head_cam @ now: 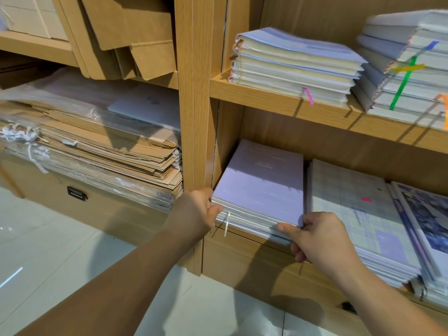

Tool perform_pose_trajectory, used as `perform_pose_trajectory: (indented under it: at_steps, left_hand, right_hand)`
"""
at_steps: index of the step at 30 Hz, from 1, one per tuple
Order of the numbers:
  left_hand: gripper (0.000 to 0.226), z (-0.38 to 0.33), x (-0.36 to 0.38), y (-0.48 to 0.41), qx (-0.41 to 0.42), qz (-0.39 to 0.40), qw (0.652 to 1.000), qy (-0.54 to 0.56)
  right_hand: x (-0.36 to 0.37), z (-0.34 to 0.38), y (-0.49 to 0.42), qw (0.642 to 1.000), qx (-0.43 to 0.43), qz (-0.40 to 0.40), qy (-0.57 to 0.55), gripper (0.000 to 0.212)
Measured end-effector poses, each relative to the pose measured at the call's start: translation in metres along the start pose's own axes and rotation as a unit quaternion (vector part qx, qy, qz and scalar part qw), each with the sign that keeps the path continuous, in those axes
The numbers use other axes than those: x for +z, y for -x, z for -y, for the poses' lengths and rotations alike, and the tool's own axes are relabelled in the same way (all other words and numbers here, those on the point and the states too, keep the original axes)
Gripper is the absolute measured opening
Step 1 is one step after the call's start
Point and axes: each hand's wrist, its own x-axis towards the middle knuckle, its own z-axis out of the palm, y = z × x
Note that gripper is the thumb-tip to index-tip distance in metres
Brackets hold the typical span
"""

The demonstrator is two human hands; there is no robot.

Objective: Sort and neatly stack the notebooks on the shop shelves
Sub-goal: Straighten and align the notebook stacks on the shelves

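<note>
Both hands are clamped on one stack of lilac notebooks (261, 185), which sits at the far left end of the lower shelf (244, 253), close against the wooden upright (194, 93). The left hand (196, 209) holds the stack's near left corner, thumb curled over the top cover and the other fingers hidden round the side. The right hand (322, 238) holds the near right corner, thumb lying along the front edges of the pages and fingers tucked under. The hands are well apart, one at each front corner. The stack's front edge overhangs the shelf lip slightly, and a white ribbon marker (227, 224) dangles from it near the left hand. Just beside the stack on the right lies a pile of grid-patterned notebooks (351, 202), and beyond that a pile with dark illustrated covers (426, 214). On the upper shelf (266, 95) rests another stack of pale notebooks (295, 64) with a pink ribbon (308, 95) hanging over the edge, and to its right a taller, blurred stack (407, 69) with a green ribbon (402, 86). Left of the upright, flat kraft paper bags (97, 146) are piled in plastic wrap above a pale tiled floor (48, 238).
</note>
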Motion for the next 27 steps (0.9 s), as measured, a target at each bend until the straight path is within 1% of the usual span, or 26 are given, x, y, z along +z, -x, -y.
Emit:
perform_pose_trajectory:
  at_steps: [1,3,5,8,13,16,20,23,25,27]
  left_hand:
    - [0.014,0.0,-0.001,0.0,-0.005,0.009,1.0,0.001]
    - [0.028,0.001,-0.003,-0.001,-0.02,0.029,0.999,0.01]
    - [0.032,0.001,-0.006,-0.001,-0.027,0.038,0.999,0.012]
    - [0.032,-0.002,-0.006,-0.001,-0.032,0.037,0.998,0.027]
    - [0.032,-0.005,-0.004,-0.002,-0.039,0.032,0.998,0.021]
    - [0.031,-0.008,-0.005,0.0,-0.037,0.022,0.999,0.004]
    - [0.035,-0.01,-0.003,0.002,-0.03,0.003,0.999,-0.024]
    - [0.035,-0.008,-0.004,0.004,-0.017,-0.006,0.999,-0.032]
    - [0.031,-0.004,-0.006,0.007,-0.015,0.009,0.999,-0.04]
    - [0.024,0.002,-0.006,0.01,-0.05,0.046,0.997,-0.045]
  right_hand:
    - [-0.001,0.0,-0.001,1.0,0.002,0.01,0.01,0.049]
    - [-0.003,0.0,-0.003,0.999,0.009,0.034,0.025,0.05]
    - [-0.004,0.001,-0.006,0.998,0.017,0.05,0.023,0.051]
    - [-0.005,0.002,-0.008,0.998,0.02,0.06,0.029,0.052]
    - [-0.003,0.002,-0.008,0.997,0.014,0.051,0.055,0.052]
    - [-0.004,0.004,-0.008,0.996,0.015,0.05,0.069,0.054]
    - [-0.007,0.007,-0.005,0.998,0.021,0.039,0.055,0.05]
    - [-0.008,0.008,-0.002,0.998,0.017,0.03,0.053,0.051]
    - [-0.007,0.008,0.001,0.997,0.021,0.034,0.064,0.053]
    - [-0.004,0.007,0.004,0.995,0.033,0.052,0.084,0.055]
